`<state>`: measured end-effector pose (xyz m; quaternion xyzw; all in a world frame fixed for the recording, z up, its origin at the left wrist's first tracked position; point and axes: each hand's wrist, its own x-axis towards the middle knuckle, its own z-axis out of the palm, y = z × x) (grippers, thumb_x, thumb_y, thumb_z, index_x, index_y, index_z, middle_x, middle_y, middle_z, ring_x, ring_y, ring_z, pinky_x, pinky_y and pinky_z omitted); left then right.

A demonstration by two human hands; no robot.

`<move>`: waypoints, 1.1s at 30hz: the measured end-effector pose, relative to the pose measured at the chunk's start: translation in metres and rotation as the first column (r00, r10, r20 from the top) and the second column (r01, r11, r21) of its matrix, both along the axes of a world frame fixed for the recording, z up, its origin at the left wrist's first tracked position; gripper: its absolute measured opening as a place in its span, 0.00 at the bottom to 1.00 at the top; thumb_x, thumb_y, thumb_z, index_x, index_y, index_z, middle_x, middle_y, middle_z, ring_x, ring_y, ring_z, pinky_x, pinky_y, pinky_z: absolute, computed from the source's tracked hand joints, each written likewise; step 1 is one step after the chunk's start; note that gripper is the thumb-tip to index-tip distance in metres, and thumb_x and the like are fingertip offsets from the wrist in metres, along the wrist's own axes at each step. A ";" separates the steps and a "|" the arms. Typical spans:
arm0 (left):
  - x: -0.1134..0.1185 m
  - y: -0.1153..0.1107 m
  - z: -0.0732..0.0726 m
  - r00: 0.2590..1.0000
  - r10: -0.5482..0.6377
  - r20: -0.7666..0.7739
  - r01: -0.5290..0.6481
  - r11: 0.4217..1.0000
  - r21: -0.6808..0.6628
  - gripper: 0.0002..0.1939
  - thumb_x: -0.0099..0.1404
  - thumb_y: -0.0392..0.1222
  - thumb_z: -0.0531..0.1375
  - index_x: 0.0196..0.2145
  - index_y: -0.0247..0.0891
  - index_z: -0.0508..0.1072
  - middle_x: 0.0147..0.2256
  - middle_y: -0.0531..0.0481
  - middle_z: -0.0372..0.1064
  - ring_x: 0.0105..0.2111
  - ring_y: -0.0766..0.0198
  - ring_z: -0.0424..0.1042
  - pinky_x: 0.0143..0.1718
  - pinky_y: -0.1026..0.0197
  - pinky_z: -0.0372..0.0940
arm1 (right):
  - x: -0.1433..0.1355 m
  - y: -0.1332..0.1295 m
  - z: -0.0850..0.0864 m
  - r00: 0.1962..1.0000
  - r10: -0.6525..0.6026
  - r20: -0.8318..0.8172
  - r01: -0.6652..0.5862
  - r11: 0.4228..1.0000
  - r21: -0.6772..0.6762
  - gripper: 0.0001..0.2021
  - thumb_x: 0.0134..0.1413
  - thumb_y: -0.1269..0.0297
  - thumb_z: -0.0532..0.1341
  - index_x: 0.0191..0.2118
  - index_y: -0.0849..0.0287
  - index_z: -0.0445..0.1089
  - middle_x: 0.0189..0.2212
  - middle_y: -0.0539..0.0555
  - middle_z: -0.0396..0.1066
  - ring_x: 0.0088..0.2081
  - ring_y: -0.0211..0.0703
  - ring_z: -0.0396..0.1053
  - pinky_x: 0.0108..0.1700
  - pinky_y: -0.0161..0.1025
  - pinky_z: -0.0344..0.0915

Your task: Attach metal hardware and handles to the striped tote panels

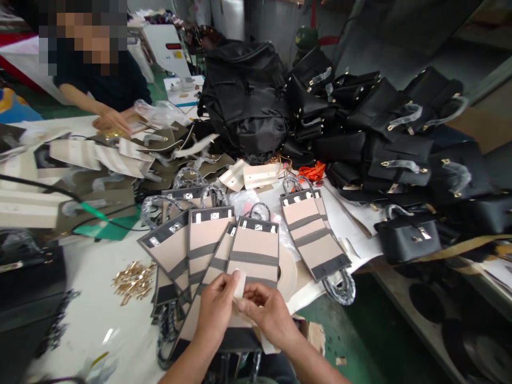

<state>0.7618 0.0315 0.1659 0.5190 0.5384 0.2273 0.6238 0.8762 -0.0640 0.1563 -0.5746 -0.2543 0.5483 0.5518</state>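
Note:
Between my two hands is a short strip of whitish tape [240,284], held over a beige and black bag panel [256,242]. My left hand [218,306] pinches the strip's upper part between thumb and fingers. From the other side, my right hand [266,312] closes its fingertips on the lower part. The panel lies on top of several similar panels with plastic-wrapped handles, such as a fanned one [168,248] to the left. A roll of tape [288,272] sits partly hidden just right of the panel.
Gold metal pieces [135,281] lie heaped on the white table [92,314]. More panels [316,234] rest at the right edge. Black handbags [404,160] are piled along the right, beside a large black bag [244,101]. A co-worker [100,85] handles things at the back left.

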 end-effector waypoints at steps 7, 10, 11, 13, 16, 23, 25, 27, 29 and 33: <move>-0.010 -0.003 0.001 0.976 -0.100 0.192 0.097 0.995 0.026 0.24 0.60 0.56 0.67 0.46 0.35 0.76 0.32 0.51 0.70 0.35 0.61 0.70 0.40 0.61 0.66 | -0.012 0.007 0.009 0.986 -0.139 0.089 0.147 0.984 -0.096 0.20 0.53 0.43 0.69 0.36 0.58 0.77 0.28 0.52 0.75 0.29 0.42 0.69 0.34 0.39 0.68; -0.017 -0.002 0.001 0.972 -0.137 0.190 0.133 0.991 0.033 0.23 0.60 0.55 0.68 0.45 0.34 0.77 0.33 0.49 0.72 0.34 0.61 0.71 0.38 0.61 0.66 | -0.010 0.003 0.014 0.990 -0.057 0.131 0.069 0.994 -0.087 0.21 0.56 0.44 0.67 0.39 0.59 0.77 0.31 0.54 0.77 0.32 0.45 0.72 0.38 0.42 0.70; -0.019 -0.002 0.002 0.974 -0.140 0.176 0.136 0.990 0.036 0.21 0.61 0.55 0.67 0.40 0.33 0.77 0.32 0.48 0.73 0.32 0.61 0.70 0.37 0.61 0.66 | -0.009 0.001 0.016 0.984 -0.016 0.175 0.032 0.996 -0.087 0.21 0.57 0.44 0.66 0.41 0.59 0.78 0.33 0.55 0.78 0.34 0.47 0.73 0.40 0.44 0.71; -0.023 0.000 0.004 0.979 -0.132 0.156 0.128 0.991 0.033 0.20 0.62 0.56 0.66 0.34 0.34 0.76 0.29 0.49 0.72 0.30 0.63 0.69 0.32 0.63 0.64 | -0.006 -0.003 0.020 0.946 0.026 0.323 0.005 0.995 -0.097 0.22 0.57 0.45 0.67 0.47 0.58 0.77 0.38 0.57 0.79 0.40 0.51 0.75 0.46 0.47 0.71; -0.026 0.002 0.006 0.973 -0.168 0.156 0.167 0.986 0.019 0.19 0.64 0.57 0.64 0.32 0.35 0.74 0.26 0.52 0.70 0.26 0.64 0.68 0.29 0.64 0.64 | 0.007 0.002 0.032 0.794 -0.005 0.608 0.022 1.000 -0.021 0.24 0.58 0.50 0.67 0.56 0.56 0.73 0.44 0.58 0.77 0.45 0.52 0.74 0.50 0.48 0.70; -0.024 0.006 0.001 0.926 -0.348 -0.144 0.376 0.861 0.341 0.08 0.67 0.42 0.60 0.38 0.38 0.79 0.35 0.47 0.79 0.36 0.59 0.75 0.40 0.60 0.66 | 0.032 0.033 0.061 0.164 0.204 0.965 -0.435 0.893 -0.115 0.08 0.67 0.65 0.59 0.39 0.54 0.77 0.33 0.54 0.76 0.39 0.45 0.72 0.44 0.42 0.60; -0.023 0.007 -0.001 0.902 -0.386 -0.193 0.432 0.804 0.409 0.10 0.68 0.39 0.59 0.43 0.38 0.79 0.40 0.45 0.80 0.40 0.57 0.76 0.44 0.59 0.67 | 0.035 0.037 0.063 0.055 0.230 0.972 -0.450 0.874 -0.182 0.07 0.65 0.65 0.61 0.37 0.55 0.77 0.31 0.53 0.76 0.37 0.45 0.72 0.42 0.42 0.57; -0.023 0.007 -0.003 0.867 -0.426 -0.258 0.497 0.732 0.465 0.12 0.68 0.35 0.57 0.43 0.39 0.79 0.41 0.45 0.79 0.41 0.57 0.76 0.44 0.58 0.66 | 0.036 0.039 0.062 0.003 0.252 0.968 -0.443 0.868 -0.225 0.06 0.62 0.65 0.62 0.35 0.56 0.76 0.30 0.53 0.76 0.35 0.44 0.71 0.41 0.42 0.56; -0.022 0.007 -0.005 0.828 -0.434 -0.354 0.560 0.669 0.490 0.12 0.68 0.33 0.56 0.40 0.38 0.80 0.38 0.46 0.79 0.39 0.57 0.76 0.41 0.59 0.65 | 0.037 0.041 0.059 -0.017 0.271 0.963 -0.434 0.865 -0.251 0.06 0.60 0.66 0.63 0.32 0.56 0.75 0.29 0.52 0.75 0.33 0.43 0.71 0.40 0.41 0.56; -0.020 0.010 -0.007 0.758 -0.386 -0.526 0.639 0.603 0.477 0.10 0.68 0.35 0.58 0.31 0.37 0.77 0.30 0.48 0.75 0.32 0.60 0.73 0.34 0.61 0.61 | 0.039 0.045 0.052 -0.010 0.265 0.964 -0.423 0.873 -0.244 0.07 0.55 0.70 0.62 0.27 0.56 0.73 0.26 0.51 0.75 0.30 0.41 0.70 0.39 0.40 0.55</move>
